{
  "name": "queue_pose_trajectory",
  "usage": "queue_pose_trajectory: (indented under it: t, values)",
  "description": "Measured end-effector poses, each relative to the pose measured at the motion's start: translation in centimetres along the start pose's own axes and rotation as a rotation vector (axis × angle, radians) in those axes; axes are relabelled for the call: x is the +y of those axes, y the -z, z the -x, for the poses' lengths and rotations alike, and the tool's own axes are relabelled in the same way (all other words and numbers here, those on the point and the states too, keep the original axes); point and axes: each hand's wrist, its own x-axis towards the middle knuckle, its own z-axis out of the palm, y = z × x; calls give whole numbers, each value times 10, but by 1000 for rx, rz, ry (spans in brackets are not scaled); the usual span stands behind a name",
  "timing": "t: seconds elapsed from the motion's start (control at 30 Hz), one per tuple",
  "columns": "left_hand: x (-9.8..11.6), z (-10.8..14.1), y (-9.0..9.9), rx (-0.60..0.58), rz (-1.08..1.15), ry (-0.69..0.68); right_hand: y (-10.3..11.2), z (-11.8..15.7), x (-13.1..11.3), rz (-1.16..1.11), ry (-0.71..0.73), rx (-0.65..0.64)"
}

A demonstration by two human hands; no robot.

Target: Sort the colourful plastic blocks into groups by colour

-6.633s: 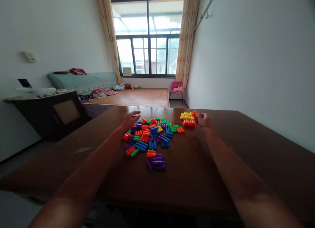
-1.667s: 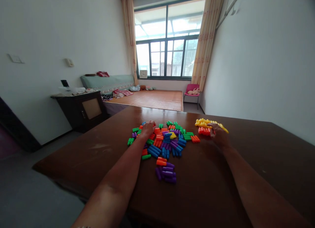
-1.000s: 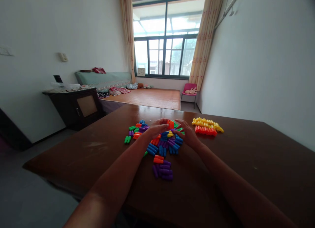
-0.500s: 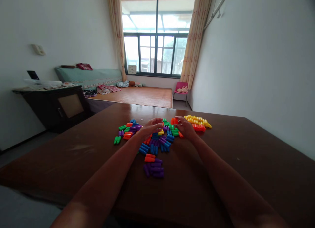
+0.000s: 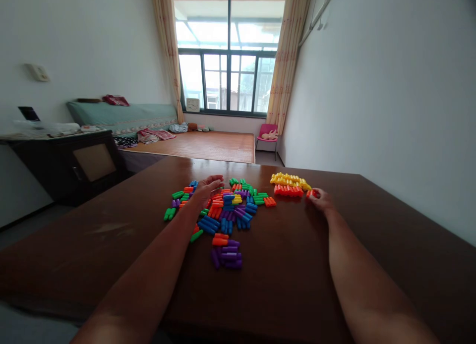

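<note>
The right grip [image 5: 322, 201] pinched an orange piece [image 5: 311, 194] just beside the lined-up yellow rows [image 5: 284, 178] and orange row [image 5: 288, 191], while the left grip [image 5: 206, 191], loosely spread, was at the mixed pile [image 5: 227, 215], seemingly not yet lined up.

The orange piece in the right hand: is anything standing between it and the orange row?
Nothing visible: only a narrow gap over the brown tabletop separates the orange piece in the right hand from the orange row. The yellow rows lie just beyond.
</note>
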Motion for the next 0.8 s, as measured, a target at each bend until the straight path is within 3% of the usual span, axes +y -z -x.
queue_pose_trajectory:
  t: [0.13, 0.27, 0.43, 0.5, 0.6, 0.7, 0.8]
  values:
    - [-2, -5, 9, 24, -7, -7, -5, 3, -11, 79, 107, -60]
    - [-3, -4, 12, 99, -3, -50, -10, 1, -4, 52, 126, -117]
    - [-1, -5, 19, 120, -173, -145, -15, -5, 6, 63, 103, -54]
    - [-2, -8, 25, 116, -343, -194, -13, -7, 5, 89, 75, 34]
    - [-7, -12, 34, 86, -767, -255, -7, -7, -2, 114, 68, 151]
    - [-14, -11, 38, -9, -1213, -245, -2, -3, -11, 119, 84, 175]
    - [-17, -8, 39, -91, -1441, -239, 0, 1, -19, 122, 95, 156]
